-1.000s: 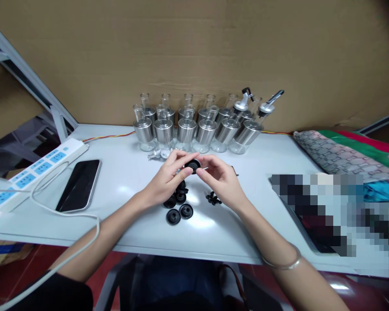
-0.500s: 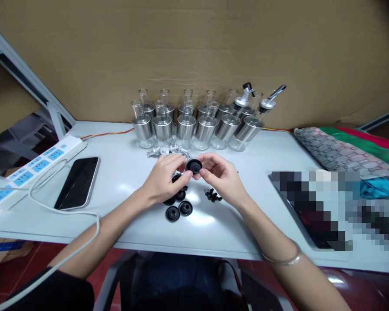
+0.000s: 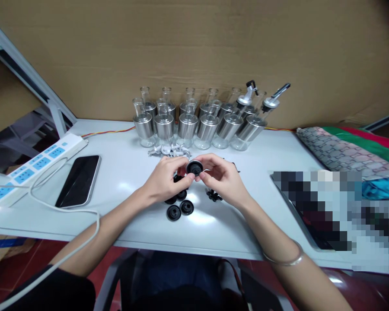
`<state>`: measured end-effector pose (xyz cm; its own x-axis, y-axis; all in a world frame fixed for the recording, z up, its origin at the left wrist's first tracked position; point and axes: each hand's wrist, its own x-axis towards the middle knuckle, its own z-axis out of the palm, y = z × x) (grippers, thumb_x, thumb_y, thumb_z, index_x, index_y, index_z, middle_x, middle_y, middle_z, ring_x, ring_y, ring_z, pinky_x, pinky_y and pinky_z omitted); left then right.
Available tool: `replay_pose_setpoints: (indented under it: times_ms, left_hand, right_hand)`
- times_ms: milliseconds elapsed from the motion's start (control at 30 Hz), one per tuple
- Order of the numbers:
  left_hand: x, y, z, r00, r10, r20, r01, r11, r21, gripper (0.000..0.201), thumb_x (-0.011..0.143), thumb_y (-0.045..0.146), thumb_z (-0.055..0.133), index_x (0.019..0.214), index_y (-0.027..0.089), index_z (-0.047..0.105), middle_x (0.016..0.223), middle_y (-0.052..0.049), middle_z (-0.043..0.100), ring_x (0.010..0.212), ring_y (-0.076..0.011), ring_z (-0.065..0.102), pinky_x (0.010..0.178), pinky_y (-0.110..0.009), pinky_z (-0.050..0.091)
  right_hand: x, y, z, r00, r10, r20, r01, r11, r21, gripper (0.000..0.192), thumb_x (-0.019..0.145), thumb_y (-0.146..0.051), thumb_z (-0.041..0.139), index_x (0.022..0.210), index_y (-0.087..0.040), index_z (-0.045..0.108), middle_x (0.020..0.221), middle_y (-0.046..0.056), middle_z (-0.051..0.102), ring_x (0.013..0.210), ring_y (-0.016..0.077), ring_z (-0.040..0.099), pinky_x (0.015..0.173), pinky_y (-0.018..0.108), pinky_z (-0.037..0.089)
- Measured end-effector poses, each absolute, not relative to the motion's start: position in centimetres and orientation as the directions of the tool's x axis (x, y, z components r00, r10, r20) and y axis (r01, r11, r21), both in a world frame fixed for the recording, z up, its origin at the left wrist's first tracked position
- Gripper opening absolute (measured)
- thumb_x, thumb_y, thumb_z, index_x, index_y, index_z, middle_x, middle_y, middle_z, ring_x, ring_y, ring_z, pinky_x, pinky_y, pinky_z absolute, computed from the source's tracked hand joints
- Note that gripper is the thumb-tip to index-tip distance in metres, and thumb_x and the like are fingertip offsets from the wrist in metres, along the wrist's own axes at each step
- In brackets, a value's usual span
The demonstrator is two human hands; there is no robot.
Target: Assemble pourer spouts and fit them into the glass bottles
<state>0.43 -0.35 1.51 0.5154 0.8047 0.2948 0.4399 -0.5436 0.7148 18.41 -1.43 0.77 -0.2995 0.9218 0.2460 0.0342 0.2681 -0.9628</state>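
My left hand [image 3: 166, 180] and my right hand [image 3: 223, 177] meet over the white table [image 3: 123, 177], both pinching one round black cap [image 3: 194, 167] between fingertips. Under and beside my left hand lie several loose black caps [image 3: 180, 209]. A small heap of black stoppers [image 3: 214, 196] sits under my right hand. Behind my hands lie small silvery spout parts [image 3: 170, 150]. Further back stand two rows of glass bottles with steel sleeves [image 3: 188, 124]; two at the right carry pour spouts [image 3: 246, 97].
A dark phone [image 3: 79, 179] lies at the left, next to a white power strip [image 3: 35, 164] whose cable [image 3: 68, 242] runs off the front edge. Folded patterned cloth [image 3: 340, 151] and a blurred patch lie at the right. A cardboard wall [image 3: 194, 52] stands behind.
Both hands stayed together on the black cap, turning it slightly. The silvery spout parts behind them, earlier partly covered, now show. The view shifted a little.
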Motion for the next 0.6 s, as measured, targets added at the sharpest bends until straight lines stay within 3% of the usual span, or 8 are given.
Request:
replay_pose_setpoints:
  times_ms: [333, 600]
  left_hand:
    - [1.0, -0.57, 1.51, 0.461, 0.847, 0.264, 0.484, -0.49, 0.725, 0.024, 0.072, 0.036, 0.045, 0.059, 0.017, 0.037, 0.056, 0.003, 0.042, 0.057, -0.012, 0.04, 0.063, -0.028, 0.03]
    - [1.02, -0.68, 1.65, 0.468, 0.85, 0.244, 0.526, -0.489, 0.695, 0.023, 0.067, 0.037, 0.043, 0.058, 0.017, 0.036, 0.058, 0.003, 0.043, 0.058, -0.0124, 0.041, 0.066, -0.03, 0.031]
  right_hand:
    - [18.42, -1.59, 0.9, -0.315, 0.922, 0.224, 0.117, 0.273, -0.955, 0.022, 0.071, -0.02, 0.062, 0.094, -0.018, 0.06, 0.082, 0.003, 0.066, 0.072, 0.0134, 0.062, 0.067, 0.026, 0.053]
    - [18.3, -1.77, 1.04, -0.327, 0.915, 0.237, 0.156, 0.299, -0.941, 0.02, 0.069, -0.015, 0.06, 0.089, -0.018, 0.059, 0.075, 0.0, 0.063, 0.067, 0.0116, 0.059, 0.065, 0.025, 0.052]
